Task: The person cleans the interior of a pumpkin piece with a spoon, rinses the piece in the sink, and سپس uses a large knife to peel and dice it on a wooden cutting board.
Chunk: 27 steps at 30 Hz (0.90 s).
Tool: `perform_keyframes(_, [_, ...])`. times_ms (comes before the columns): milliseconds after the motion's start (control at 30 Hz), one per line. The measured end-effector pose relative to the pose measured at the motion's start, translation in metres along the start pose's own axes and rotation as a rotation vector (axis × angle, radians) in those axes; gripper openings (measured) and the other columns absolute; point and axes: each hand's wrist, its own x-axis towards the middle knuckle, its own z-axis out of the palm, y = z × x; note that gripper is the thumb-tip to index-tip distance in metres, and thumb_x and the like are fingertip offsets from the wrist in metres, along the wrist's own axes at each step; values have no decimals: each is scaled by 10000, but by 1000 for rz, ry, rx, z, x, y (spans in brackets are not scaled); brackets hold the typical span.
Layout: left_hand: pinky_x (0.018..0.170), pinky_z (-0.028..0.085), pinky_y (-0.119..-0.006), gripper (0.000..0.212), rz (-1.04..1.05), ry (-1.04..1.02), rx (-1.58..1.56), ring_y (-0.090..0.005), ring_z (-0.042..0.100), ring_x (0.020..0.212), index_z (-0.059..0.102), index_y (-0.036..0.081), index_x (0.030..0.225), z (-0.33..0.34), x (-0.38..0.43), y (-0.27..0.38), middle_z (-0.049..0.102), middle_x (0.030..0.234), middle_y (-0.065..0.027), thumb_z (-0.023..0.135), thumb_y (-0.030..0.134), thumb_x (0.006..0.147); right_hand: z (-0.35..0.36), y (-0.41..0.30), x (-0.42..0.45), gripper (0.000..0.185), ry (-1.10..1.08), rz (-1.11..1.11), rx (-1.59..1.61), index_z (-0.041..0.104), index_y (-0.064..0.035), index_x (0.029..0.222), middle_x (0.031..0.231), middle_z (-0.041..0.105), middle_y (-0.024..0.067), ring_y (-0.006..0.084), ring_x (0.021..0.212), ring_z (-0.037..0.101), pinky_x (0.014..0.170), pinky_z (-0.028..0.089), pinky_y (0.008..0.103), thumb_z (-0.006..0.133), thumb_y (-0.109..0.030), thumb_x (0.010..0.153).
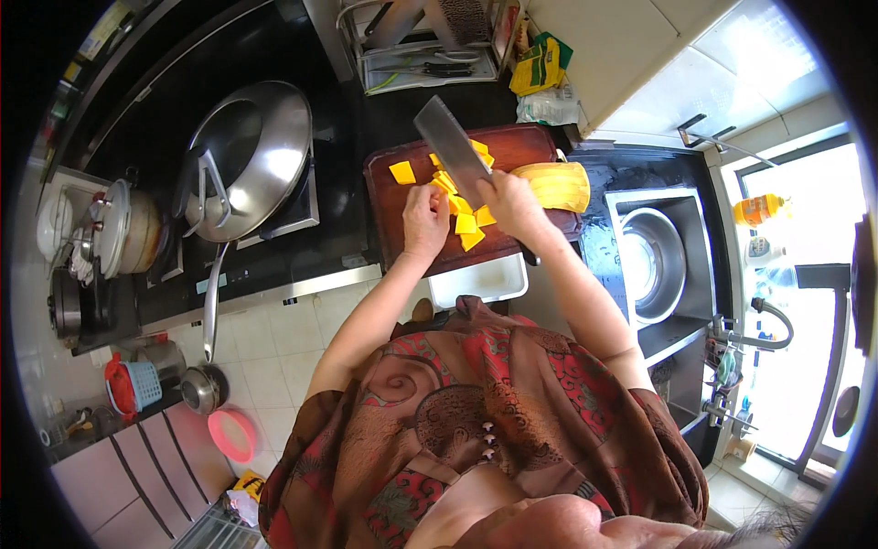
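Note:
My right hand (513, 204) grips a cleaver (449, 144), whose broad steel blade slants up and left over a dark red wooden cutting board (391, 226). Yellow-orange squash pieces (466, 224) lie scattered on the board, some partly hidden under the blade. My left hand (426, 218) is left of the blade, its fingers curled beside the cut pieces; whether they pinch one is hidden. A larger peeled squash chunk (554, 187) rests on the board's right side, beyond my right hand. One flat piece (402, 173) sits apart at the upper left.
Below the board's near edge is a white plastic tray (480, 281). A steel wok (274, 165) stands on the stove at left, its handle (214, 309) jutting toward me. To the right, a sink (696, 226) holds a metal basin (675, 267). A knife rack (429, 68) stands behind the board.

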Motion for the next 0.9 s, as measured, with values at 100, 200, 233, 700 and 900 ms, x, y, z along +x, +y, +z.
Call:
perform_keyframes(100, [799, 504, -392, 204, 225, 79, 330, -293, 588, 947, 588, 66, 1006, -17, 26, -11, 565, 1002, -134, 626, 227, 886, -25, 16, -17, 187, 67, 121, 59, 604, -8, 975, 908, 604, 202, 374, 772, 638, 666, 521, 459, 496, -146, 908])
perform_keyframes(200, [1113, 250, -491, 516, 164, 67, 663, -357, 372, 1322, 531, 134, 1320, -11, 45, -58, 439, 1403, -161, 489, 476, 936, -31, 28, -29, 314, 196, 226, 193, 608, 42, 939, 827, 626, 279, 453, 778, 612, 676, 498, 493, 505, -254, 931])
perform_keyframes(233, [1122, 240, -483, 528, 165, -6, 651, -358, 351, 1339, 517, 146, 1337, -4, 52, -58, 417, 1426, -162, 478, 489, 937, -27, 36, -32, 345, 254, 292, 281, 607, 56, 917, 803, 622, 300, 470, 778, 606, 679, 492, 501, 510, -275, 931])
perform_keyframes(700, [1165, 183, -409, 594, 287, -537, 312, -324, 244, 1410, 455, 122, 1382, 79, 92, -37, 316, 1507, -136, 489, 500, 924, -26, 52, -70, 291, 263, 462, 271, 586, 35, 929, 787, 616, 293, 465, 785, 608, 689, 490, 495, 511, -246, 924])
perform_keyframes(900, [1048, 370, -388, 430, 146, -262, -52, -338, 481, 1240, 598, 60, 1215, 67, 96, -37, 550, 1291, -164, 514, 386, 948, -27, 43, -65, 255, 286, 379, 52, 582, -43, 1097, 852, 670, 200, 351, 770, 668, 675, 536, 387, 597, -149, 865])
